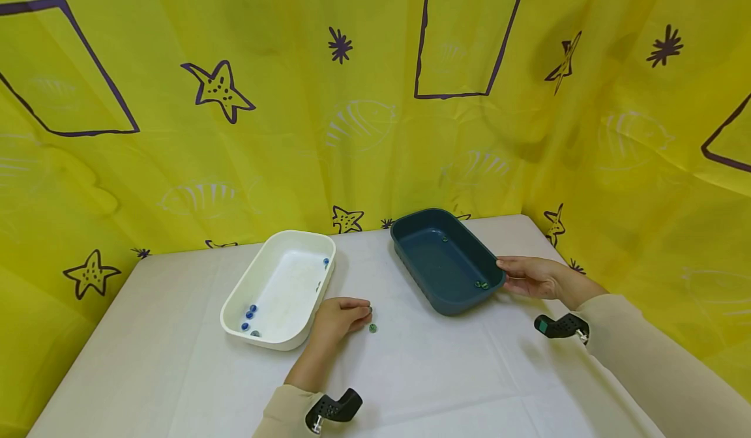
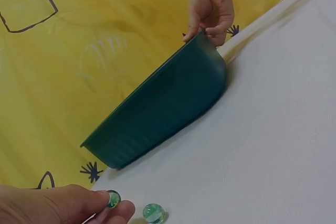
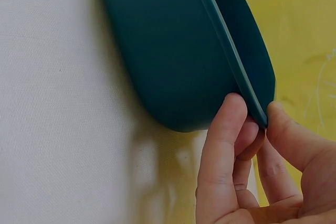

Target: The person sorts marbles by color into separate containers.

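Note:
Between thumb and fingers my left hand (image 1: 336, 321) pinches a green glass marble (image 2: 114, 199), just right of the white bin. A second green marble (image 1: 373, 328) lies on the tablecloth beside that hand. My right hand (image 1: 535, 277) grips the rim of a dark teal bin (image 1: 411, 268) at its right corner, thumb on the inside and fingers beneath the lip in the right wrist view. Several green marbles (image 1: 481, 285) are inside the teal bin. The white bin (image 1: 235, 294) holds several blue marbles (image 1: 250, 315), a greyish one (image 1: 255, 334), and something greenish partly hidden by its right wall.
A white cloth (image 1: 446, 373) covers the table. Behind and to the right hangs a yellow curtain (image 1: 281, 158) printed with starfish and fish, close to the table's far edge. Black wrist mounts (image 1: 334, 408) sit on both sleeves.

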Demonstrator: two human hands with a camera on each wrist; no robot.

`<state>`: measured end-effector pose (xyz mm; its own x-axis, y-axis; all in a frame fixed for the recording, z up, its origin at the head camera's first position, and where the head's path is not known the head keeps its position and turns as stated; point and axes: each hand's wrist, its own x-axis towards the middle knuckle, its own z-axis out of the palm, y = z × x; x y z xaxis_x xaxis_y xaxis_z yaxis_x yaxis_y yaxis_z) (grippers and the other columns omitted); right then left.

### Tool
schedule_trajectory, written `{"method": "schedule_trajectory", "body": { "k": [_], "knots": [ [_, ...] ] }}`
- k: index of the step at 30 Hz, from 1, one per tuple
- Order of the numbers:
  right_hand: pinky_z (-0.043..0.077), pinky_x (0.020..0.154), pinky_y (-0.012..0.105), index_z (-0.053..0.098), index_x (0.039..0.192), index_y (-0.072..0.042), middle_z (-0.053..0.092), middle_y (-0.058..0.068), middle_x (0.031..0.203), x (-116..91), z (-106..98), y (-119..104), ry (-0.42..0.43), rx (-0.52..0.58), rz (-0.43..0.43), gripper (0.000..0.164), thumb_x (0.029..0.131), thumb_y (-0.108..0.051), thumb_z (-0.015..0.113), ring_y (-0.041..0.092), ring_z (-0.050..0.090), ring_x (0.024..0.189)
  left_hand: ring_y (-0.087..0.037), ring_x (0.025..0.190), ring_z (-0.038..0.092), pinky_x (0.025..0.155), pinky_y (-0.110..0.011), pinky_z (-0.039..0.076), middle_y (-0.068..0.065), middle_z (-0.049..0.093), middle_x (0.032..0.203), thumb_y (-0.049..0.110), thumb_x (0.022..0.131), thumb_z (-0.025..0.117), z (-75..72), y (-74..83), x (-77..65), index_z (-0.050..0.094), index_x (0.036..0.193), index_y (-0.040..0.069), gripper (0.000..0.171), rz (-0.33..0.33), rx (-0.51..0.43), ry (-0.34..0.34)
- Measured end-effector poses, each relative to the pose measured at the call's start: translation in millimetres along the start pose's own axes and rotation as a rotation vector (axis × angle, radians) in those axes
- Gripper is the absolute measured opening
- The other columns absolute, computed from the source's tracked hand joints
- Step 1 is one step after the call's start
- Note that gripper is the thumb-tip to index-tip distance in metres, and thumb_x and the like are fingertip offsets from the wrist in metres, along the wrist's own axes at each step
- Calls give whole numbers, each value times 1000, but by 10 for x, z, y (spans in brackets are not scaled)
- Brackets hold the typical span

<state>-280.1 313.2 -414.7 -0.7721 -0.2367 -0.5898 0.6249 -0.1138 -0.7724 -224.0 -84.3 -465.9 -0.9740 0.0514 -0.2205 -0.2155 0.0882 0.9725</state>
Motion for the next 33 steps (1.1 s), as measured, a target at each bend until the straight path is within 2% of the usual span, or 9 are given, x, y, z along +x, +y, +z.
{"method": "schedule_trajectory", "body": {
  "k": [10, 19, 26, 33],
  "knots": [
    [61, 77, 26, 72, 88, -18, 68, 2, 85, 5, 1, 8, -2, 5, 1, 22, 100, -9, 56, 12, 67, 75, -17, 84, 73, 76, -27, 61, -23, 72, 104, -1, 90, 66, -2, 13, 40, 66, 112, -14, 25, -45, -51, -38],
    [61, 77, 26, 71, 88, -18, 67, 3, 86, 9, 6, -5, -3, -15, 2, 22, 100, -10, 55, 12, 66, 75, -18, 87, 73, 80, -29, 61, -19, 72, 106, 5, 92, 67, 40, 85, 49, 66, 114, -12, 27, -81, -104, -57],
    [61, 77, 26, 71, 88, -18, 67, 2, 86, 5, 9, -10, -3, -19, 5, 23, 101, -10, 54, 12, 66, 75, -14, 82, 72, 77, -26, 61, -13, 74, 97, 9, 92, 69, 70, 159, 45, 69, 110, -9, 25, -64, -169, -113],
    [61, 78, 26, 72, 87, -18, 66, 2, 86, 6, 7, -10, -7, -24, 5, 23, 101, -10, 54, 11, 65, 76, -12, 83, 72, 81, -27, 60, -11, 73, 99, 7, 93, 66, 146, 206, 86, 65, 117, -10, 29, -123, -188, -118]
  ]
}}
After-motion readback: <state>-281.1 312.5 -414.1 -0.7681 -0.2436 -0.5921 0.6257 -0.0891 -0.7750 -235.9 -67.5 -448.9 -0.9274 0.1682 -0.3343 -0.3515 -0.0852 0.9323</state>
